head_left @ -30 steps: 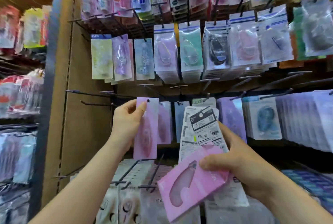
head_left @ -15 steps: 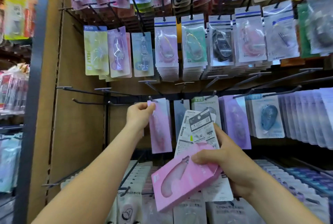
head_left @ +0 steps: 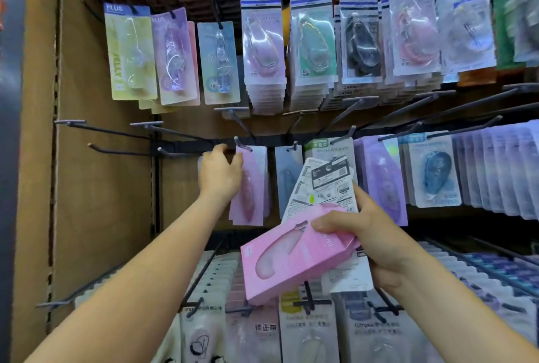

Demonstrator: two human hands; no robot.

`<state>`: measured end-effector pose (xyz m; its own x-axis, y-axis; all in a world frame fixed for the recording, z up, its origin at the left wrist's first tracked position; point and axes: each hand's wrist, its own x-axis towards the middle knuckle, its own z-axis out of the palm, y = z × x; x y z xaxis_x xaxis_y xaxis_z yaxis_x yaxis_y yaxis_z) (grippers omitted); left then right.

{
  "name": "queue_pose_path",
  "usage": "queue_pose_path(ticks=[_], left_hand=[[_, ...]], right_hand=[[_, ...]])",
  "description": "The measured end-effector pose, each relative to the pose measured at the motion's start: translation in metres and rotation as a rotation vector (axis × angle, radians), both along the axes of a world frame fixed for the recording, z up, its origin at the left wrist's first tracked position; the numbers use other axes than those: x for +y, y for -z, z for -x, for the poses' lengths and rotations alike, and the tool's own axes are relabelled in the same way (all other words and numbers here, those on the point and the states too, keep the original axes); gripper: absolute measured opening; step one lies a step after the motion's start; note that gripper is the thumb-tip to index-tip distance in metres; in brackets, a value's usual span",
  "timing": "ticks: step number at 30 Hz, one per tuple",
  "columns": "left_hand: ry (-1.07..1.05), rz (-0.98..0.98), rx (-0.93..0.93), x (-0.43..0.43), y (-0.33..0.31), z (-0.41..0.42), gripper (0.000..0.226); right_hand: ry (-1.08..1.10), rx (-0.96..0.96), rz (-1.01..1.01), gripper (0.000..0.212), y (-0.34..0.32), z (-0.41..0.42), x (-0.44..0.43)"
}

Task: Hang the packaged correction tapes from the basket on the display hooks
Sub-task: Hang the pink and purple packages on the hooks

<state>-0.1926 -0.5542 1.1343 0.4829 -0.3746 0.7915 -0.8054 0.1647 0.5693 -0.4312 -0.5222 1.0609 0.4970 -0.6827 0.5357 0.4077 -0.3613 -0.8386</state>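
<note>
The lilac pack (head_left: pixel 252 187), long axis vertical on its hook (head_left: pixel 243 145), is being pinched at its top-left edge by the left hand (head_left: pixel 220 171), while further packs (head_left: pixel 294 254) are being gripped low-right in the right hand (head_left: pixel 364 234).

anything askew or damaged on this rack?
No damage visible. The pink packs the left hand pinches on their hook hang slightly tilted. The right hand grips a fanned bunch: a slanted pink box over white packs.

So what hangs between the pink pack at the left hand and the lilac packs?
In the head view: a grey-blue pack, then a green-topped white pack, partly behind the held cards.
</note>
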Motion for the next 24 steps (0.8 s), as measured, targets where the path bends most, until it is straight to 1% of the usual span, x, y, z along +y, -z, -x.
queue_pose_path(ticks=[1, 2, 3, 4, 5, 7, 8, 9, 12, 15, 18, 20, 22, 23, 24], left_hand=[[0.003, 0.026, -0.009, 0.016, 0.005, 0.006, 0.021], [0.062, 0.035, -0.014, 0.034, 0.012, 0.013, 0.014], [0.184, 0.004, -0.013, 0.055, 0.021, 0.022, 0.014], [0.346, -0.073, -0.026, 0.075, 0.028, 0.032, 0.020], [0.498, -0.200, -0.059, 0.096, 0.036, 0.044, 0.026], [0.688, -0.484, -0.132, 0.122, 0.046, 0.059, 0.033], [0.763, -0.564, -0.112, 0.127, 0.050, 0.062, 0.036], [0.828, -0.593, -0.049, 0.129, 0.053, 0.064, 0.038], [0.948, -0.567, 0.146, 0.126, 0.063, 0.064, 0.053], [1.045, -0.486, 0.270, 0.123, 0.071, 0.067, 0.055], [0.950, -0.393, 0.221, 0.125, 0.069, 0.070, 0.046], [0.917, -0.357, 0.197, 0.128, 0.067, 0.070, 0.052], [0.940, -0.281, 0.175, 0.132, 0.067, 0.068, 0.058], [0.952, -0.214, 0.193, 0.134, 0.068, 0.066, 0.059], [0.958, -0.138, 0.202, 0.134, 0.070, 0.061, 0.059]], right_hand=[[-0.002, -0.014, 0.003, 0.067, 0.000, 0.001, 0.000], [-0.006, -0.028, 0.009, 0.068, 0.001, 0.001, 0.000], [-0.010, -0.041, 0.014, 0.069, 0.001, 0.001, 0.001], [-0.017, -0.057, 0.018, 0.071, 0.001, 0.001, 0.002], [-0.026, -0.072, 0.021, 0.071, 0.002, 0.002, 0.003], [-0.050, -0.100, 0.030, 0.072, 0.004, 0.002, 0.007], [-0.065, -0.108, 0.040, 0.073, 0.006, 0.001, 0.009], [-0.075, -0.117, 0.052, 0.073, 0.007, 0.001, 0.012], [-0.049, -0.190, 0.063, 0.068, 0.011, 0.001, 0.017], [0.029, -0.260, 0.070, 0.060, 0.009, 0.002, 0.022], [0.102, -0.308, 0.060, 0.044, 0.008, 0.006, 0.025], [0.132, -0.342, 0.015, 0.037, 0.011, 0.009, 0.025], [0.186, -0.382, -0.004, 0.046, 0.013, 0.014, 0.024], [0.245, -0.390, 0.017, 0.057, 0.014, 0.018, 0.022], [0.320, -0.379, 0.068, 0.074, 0.016, 0.023, 0.020]])
